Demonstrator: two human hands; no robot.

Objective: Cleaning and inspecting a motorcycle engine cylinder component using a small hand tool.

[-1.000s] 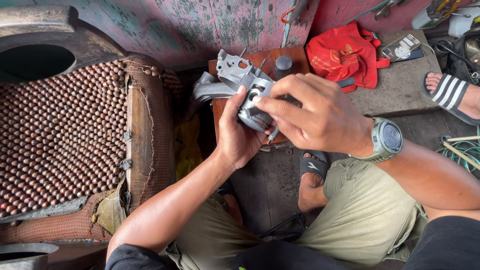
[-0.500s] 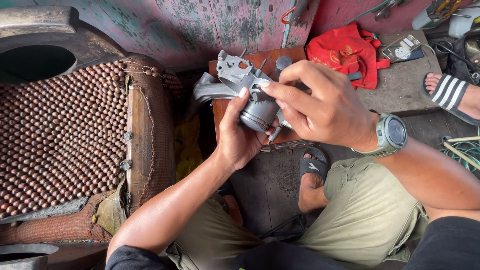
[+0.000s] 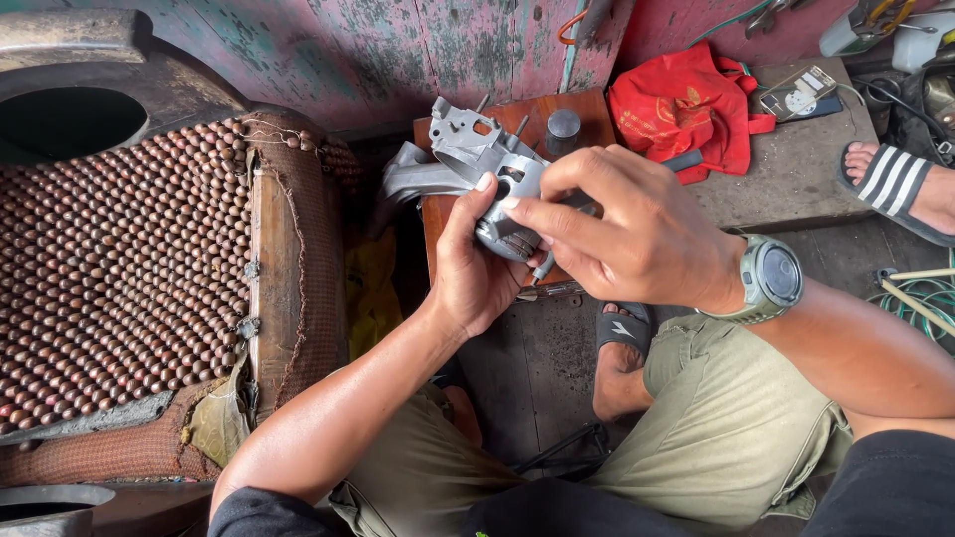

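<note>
Both hands closed round a grey metal casting point(image 3: 484, 169), held above the wooden block.

Our left hand point(image 3: 476, 268) cups the casting from below w/ thumb up by its round end; our right hand point(image 3: 625, 227), watch point(image 3: 773, 279) on the wrist, pinches that same end from above, fingertips point(image 3: 507, 202) touching the metal. Casting sits over the near-left part of the reddish wooden block point(image 3: 587, 104), which carries a small dark cylinder point(image 3: 563, 126) nr its far edge. Red cloth bag point(image 3: 686, 104) lies just right of the block. Beaded seat cover point(image 3: 119, 268) fills the left side. Another person's sandalled foot point(image 3: 895, 184) at far right.
</note>
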